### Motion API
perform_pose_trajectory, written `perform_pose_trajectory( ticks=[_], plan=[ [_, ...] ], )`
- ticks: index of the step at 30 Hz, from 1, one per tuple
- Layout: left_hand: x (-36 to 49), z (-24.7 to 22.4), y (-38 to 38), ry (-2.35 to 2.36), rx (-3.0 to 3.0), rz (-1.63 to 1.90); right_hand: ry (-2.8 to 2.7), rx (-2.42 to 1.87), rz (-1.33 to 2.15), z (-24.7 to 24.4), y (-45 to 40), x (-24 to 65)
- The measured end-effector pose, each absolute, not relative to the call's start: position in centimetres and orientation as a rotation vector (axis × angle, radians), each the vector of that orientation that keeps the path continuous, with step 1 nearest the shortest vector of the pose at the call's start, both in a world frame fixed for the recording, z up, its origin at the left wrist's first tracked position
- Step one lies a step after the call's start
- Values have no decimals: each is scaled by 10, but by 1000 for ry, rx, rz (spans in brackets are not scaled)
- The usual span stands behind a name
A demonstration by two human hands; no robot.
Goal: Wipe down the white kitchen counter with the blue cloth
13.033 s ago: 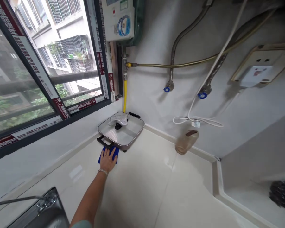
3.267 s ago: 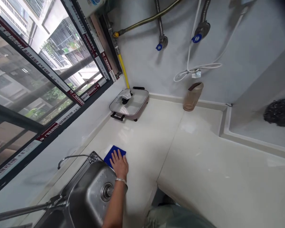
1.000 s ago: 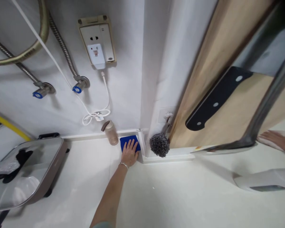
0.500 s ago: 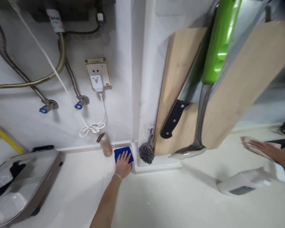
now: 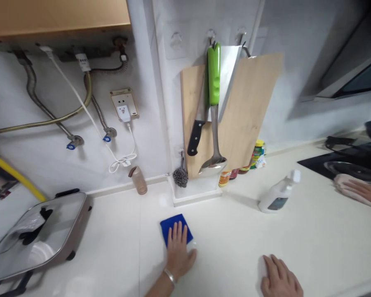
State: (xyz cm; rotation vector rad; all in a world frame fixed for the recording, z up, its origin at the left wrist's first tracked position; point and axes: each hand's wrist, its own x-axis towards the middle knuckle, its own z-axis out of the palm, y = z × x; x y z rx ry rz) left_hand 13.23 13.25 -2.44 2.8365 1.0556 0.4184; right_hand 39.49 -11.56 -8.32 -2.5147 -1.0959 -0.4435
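Observation:
My left hand (image 5: pixel 177 251), with a bracelet at the wrist, lies flat on a folded blue cloth (image 5: pixel 170 225). Its fingers are stretched out and press the cloth onto the white counter (image 5: pixel 228 235). Lower right, my right hand (image 5: pixel 281 278) rests palm down on the bare countertop. Its fingers are slightly bent and nothing shows in them; part of it is cut off by the frame. Beyond it stands a white spray bottle (image 5: pixel 273 196).
Another person's hand (image 5: pixel 367 192) presses a pink cloth (image 5: pixel 343 185) beside the black stovetop (image 5: pixel 312 163). A lidded electric pan (image 5: pixel 74 231) sits at left, a brownish bottle (image 5: pixel 139 181) by the wall. A cutting board (image 5: pixel 241 136), knife (image 5: pixel 195 138), ladle (image 5: pixel 214 128) and steel scrubber (image 5: pixel 181 177) hang ahead.
My left hand has drawn the blue cloth away from the wall corner, toward me. My right hand has come into view. The camera has pulled back, showing more of the wall and counter.

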Motion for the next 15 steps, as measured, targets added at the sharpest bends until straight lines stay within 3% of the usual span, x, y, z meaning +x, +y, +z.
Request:
perform_pose_trajectory(
  ticks=[9,15],
  plan=[
    [224,3,53,283,2497,212,-1103,-2509,-601,-86,-111,393],
    [186,-6,99,561,2494,432,-1409,-2232,-717,-39,-46,355]
  ],
)
